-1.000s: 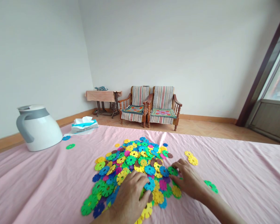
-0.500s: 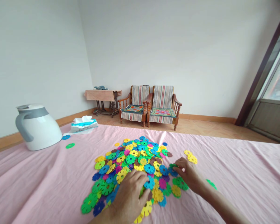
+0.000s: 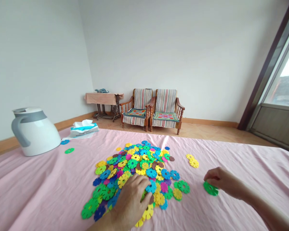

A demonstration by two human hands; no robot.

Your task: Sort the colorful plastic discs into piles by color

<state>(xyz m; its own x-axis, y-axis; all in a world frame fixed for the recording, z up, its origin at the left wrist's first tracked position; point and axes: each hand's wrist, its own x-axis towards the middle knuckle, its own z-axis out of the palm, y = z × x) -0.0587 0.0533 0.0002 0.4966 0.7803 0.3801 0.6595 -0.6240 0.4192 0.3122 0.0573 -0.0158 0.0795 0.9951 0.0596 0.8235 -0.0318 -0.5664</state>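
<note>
A heap of flower-shaped plastic discs in green, yellow, blue, pink, purple and brown lies on the pink cloth. My left hand rests on the near part of this heap, its fingers curved and the thumb apart from them. A lime-green piece shows in the gap by the thumb. Away to the right of the heap, my right hand is low over the cloth with its fingers pinched at a green disc. Its fingertips are partly hidden, and whether one or two discs lie there is hard to tell.
Two yellow discs lie between the heap and my right hand. At the left stand a white and grey jug and a tissue box, with a loose green disc nearby. Two wooden armchairs are beyond the cloth.
My right hand has moved right from the heap's edge, carrying a green disc over to another green one on the cloth. My left hand stays on the heap. The view has shifted slightly.
</note>
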